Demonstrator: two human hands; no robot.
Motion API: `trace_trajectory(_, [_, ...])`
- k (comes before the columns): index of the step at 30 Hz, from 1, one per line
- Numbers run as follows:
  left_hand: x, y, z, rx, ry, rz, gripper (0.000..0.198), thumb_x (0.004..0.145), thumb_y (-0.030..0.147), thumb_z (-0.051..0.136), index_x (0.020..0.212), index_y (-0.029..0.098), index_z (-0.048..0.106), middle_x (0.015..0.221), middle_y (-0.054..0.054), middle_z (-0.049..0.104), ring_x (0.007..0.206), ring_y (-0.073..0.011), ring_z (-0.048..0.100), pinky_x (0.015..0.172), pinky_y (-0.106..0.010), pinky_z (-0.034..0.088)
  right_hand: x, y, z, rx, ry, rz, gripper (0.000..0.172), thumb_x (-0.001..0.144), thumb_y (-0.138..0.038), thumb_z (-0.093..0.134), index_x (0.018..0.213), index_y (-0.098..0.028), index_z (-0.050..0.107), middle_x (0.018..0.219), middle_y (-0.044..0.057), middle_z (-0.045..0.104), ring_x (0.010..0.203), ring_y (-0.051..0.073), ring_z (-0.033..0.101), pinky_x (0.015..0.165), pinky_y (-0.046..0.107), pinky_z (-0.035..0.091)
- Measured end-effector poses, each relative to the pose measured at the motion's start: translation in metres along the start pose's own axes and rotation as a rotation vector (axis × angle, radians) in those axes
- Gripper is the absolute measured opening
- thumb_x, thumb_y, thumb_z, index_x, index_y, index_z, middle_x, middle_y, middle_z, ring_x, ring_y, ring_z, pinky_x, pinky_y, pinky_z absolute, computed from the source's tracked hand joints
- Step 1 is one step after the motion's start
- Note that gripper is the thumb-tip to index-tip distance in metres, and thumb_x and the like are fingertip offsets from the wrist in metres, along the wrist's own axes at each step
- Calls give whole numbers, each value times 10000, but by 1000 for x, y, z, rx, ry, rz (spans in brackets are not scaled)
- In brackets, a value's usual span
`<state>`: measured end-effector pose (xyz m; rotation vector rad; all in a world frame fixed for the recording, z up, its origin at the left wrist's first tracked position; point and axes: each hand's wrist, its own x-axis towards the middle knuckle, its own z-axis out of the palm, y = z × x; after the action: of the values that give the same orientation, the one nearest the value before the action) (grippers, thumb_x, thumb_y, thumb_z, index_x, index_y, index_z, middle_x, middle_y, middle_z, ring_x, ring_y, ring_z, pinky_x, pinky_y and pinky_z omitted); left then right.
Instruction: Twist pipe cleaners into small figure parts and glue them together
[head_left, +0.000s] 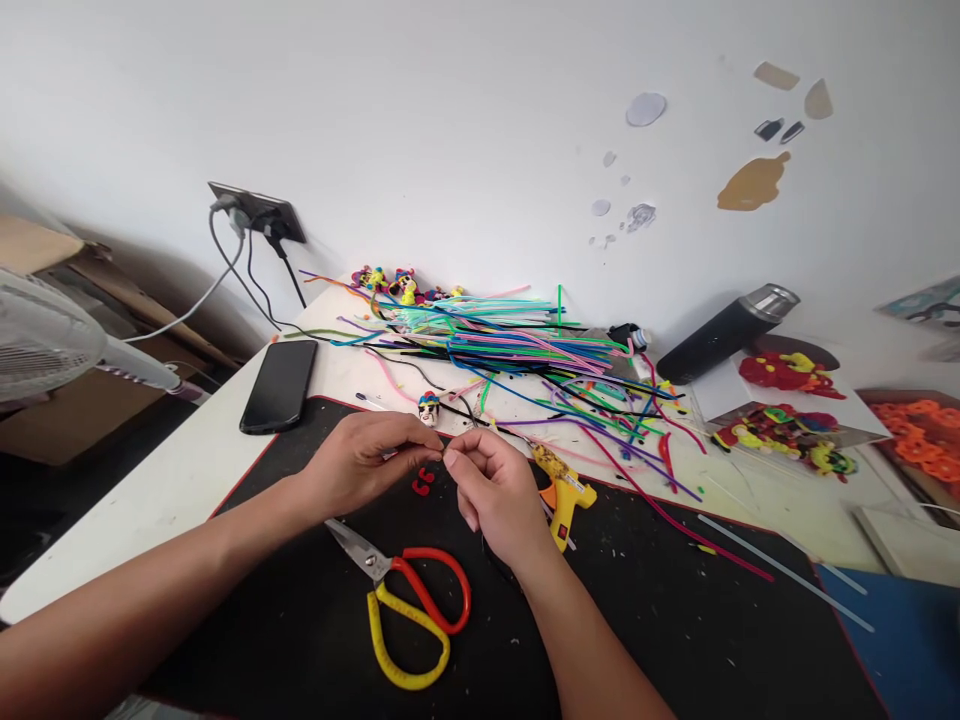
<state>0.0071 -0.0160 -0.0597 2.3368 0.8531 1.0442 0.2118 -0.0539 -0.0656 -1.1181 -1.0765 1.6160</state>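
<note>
My left hand [373, 462] and my right hand [495, 490] meet over the black mat [637, 620], fingertips pinched close together. Whatever lies between the fingertips is too small and too hidden to name. A thin dark strand shows under my right wrist; whether it is held I cannot tell. Just beyond the fingers is a small white doll head [428, 408] with a colourful top. Small curled red pieces [423, 482] lie below the fingertips. Scissors [409, 605] with one red and one yellow handle rest nearer to me. Right of my right hand lies a yellow glue gun [568, 500].
A heap of coloured pipe cleaners [517, 345] spreads across the back. A phone [279, 386] lies left. At right, a black flask [727, 332] leans beside fuzzy figures [791, 374] on a white box. Clear glue sticks [784, 570] lie front right; a fan [49, 335] stands left.
</note>
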Motion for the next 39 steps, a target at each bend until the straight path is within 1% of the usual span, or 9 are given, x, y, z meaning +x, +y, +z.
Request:
trace_trajectory(4, [3,0,-3,17,-22,69,108,1047,175,671,995,193,764,867,-29,830,749,-133,780,733,-185,578,0,-1,-1,-6,-10,3,208,861,-396,718,831,-215,620,485,-134,431,323,60,365,357,200,232])
trace_trajectory(9, [6,1,-6,49,-43,121,135,1058,158,640,994,199,751,871,-31,828,768,-141,783,756,-197,579,0,-3,-1,-27,-15,3,199,853,-394,696,821,-216,613,487,-134,435,319,58,364,355,200,224])
trace_trajectory(12, [6,2,-7,73,-67,147,137,1060,140,625,1002,199,735,869,-26,819,762,-134,773,741,-190,567,1,-2,-1,-38,-17,8,198,848,-395,695,818,-219,607,481,-134,432,318,60,357,354,204,216])
trace_trajectory(19, [2,-2,-5,112,-102,155,138,1083,155,585,1022,199,701,847,-10,786,736,-129,743,713,-193,547,2,0,0,-57,-33,30,194,839,-389,694,814,-217,608,495,-135,417,329,61,354,357,205,215])
trace_trajectory(25, [-1,-5,-2,114,-90,168,135,1096,173,571,1035,198,688,851,-19,782,739,-134,736,716,-200,548,2,0,0,-58,-32,43,200,834,-394,701,817,-218,607,502,-135,420,324,62,358,357,208,217])
trace_trajectory(34, [-3,-6,1,84,-80,86,132,1080,183,598,1009,194,709,847,-17,796,719,-126,740,692,-192,544,2,3,0,-50,-29,39,216,853,-407,698,827,-217,599,496,-138,428,322,58,358,360,200,221])
trace_trajectory(39, [-8,-5,6,20,-31,-39,104,1053,218,655,985,195,730,828,2,801,696,-114,741,690,-177,547,1,1,1,-42,-20,23,242,863,-436,700,843,-213,610,502,-134,436,329,58,362,366,201,224])
